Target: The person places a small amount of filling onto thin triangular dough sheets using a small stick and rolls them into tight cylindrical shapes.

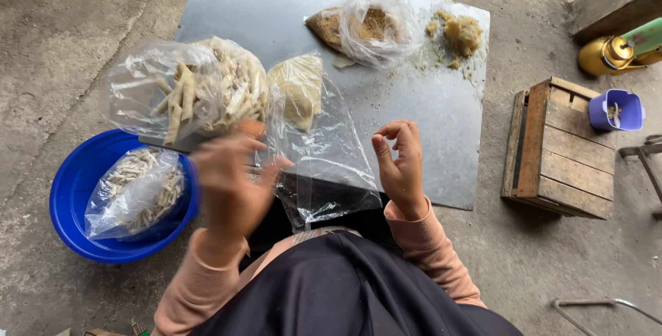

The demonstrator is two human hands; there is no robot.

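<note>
My left hand (231, 181) is blurred with motion and grips a clear plastic bag (186, 91) full of pale stick-shaped pieces, held up over the left edge of a grey metal sheet (427, 115). My right hand (400, 163) hovers beside it with fingers curled and holds nothing. Between the hands a second clear bag (314, 143) with a lump of pale dough lies on the sheet. A blue bowl (72, 194) at the left holds another bag of sticks (138, 188).
At the far end of the sheet lie an open bag of brown powder (369, 25) and a crumbly yellow lump (460, 34). To the right stand a wooden crate (558, 150), a purple cup (616, 110) and a brass kettle (607, 54). The floor is concrete.
</note>
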